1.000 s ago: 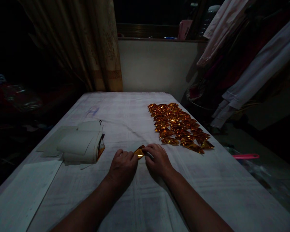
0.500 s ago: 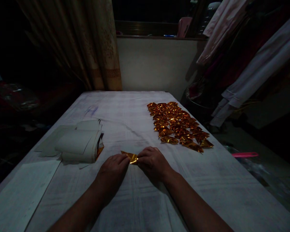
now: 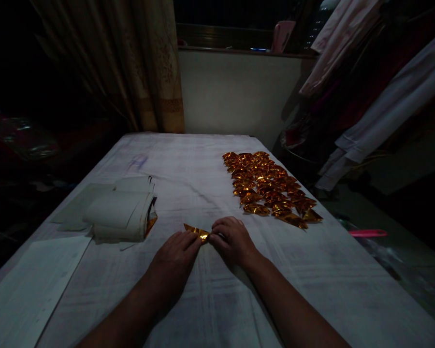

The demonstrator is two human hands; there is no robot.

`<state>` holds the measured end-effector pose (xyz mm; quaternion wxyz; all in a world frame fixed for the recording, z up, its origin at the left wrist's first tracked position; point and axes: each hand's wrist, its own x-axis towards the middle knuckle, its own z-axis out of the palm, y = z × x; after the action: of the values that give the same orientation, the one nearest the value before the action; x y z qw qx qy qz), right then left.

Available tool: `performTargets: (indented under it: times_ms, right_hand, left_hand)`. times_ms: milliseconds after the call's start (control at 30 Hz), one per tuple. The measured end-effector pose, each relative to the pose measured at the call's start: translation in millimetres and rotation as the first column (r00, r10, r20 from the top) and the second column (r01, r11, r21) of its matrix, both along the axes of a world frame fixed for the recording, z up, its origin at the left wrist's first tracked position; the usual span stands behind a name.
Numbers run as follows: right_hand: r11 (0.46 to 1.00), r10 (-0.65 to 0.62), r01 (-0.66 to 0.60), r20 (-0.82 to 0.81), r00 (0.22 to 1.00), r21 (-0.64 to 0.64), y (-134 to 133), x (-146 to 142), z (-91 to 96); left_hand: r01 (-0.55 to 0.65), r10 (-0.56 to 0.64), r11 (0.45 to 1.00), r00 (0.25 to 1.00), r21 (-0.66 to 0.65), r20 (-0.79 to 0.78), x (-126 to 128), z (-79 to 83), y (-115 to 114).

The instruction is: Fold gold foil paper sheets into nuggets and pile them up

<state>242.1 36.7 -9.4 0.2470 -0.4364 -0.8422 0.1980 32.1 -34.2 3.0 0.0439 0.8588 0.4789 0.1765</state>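
Observation:
A small piece of folded gold foil paper [image 3: 204,236] lies low over the cloth-covered table [image 3: 203,295], between my two hands. The fingers of my left hand [image 3: 177,253] are closed on its left part and cover some of it. At its right end, my right hand [image 3: 233,238] pinches the tip between thumb and fingertips. Beyond my right hand, several rows of folded gold foil pieces [image 3: 264,183] sit close together. To the left is a curled stack of pale sheets [image 3: 116,210], with a bit of gold showing at its right end.
A flat white sheet [image 3: 36,285] lies at the left front of the table. A patterned curtain [image 3: 155,72] hangs behind, beside a sill holding a pink jug [image 3: 282,36]. Clothes [image 3: 391,96] hang at the right, above a pink handle [image 3: 368,233].
My left hand has slid slightly right along the foil, covering more of it. The right fingers have shifted to its right tip. The whole view has moved a little.

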Motion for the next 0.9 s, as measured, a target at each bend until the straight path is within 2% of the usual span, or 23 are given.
performTargets:
  times_ms: [333,600,767,900]
  right_hand:
    - [0.986,-0.164,0.164,-0.002,0.986,-0.032,-5,-14,2.7]
    - [0.974,-0.224,0.224,-0.013,0.974,-0.024,-7,-18,3.8]
    - [0.972,-0.236,0.236,-0.003,0.972,-0.016,-8,-20,3.5]
    - [0.967,-0.254,0.254,0.003,0.967,0.004,-9,-22,1.4]
  left_hand:
    - [0.018,-0.019,0.998,1.000,0.067,0.015,-2,-4.9,2]
    - [0.056,-0.055,0.996,0.998,0.066,-0.016,-1,0.1,1]
    - [0.053,-0.044,0.990,0.997,0.132,-0.068,0,-1.6,2]
    - [0.037,-0.027,0.992,0.996,0.121,-0.084,2,-1.4,3]
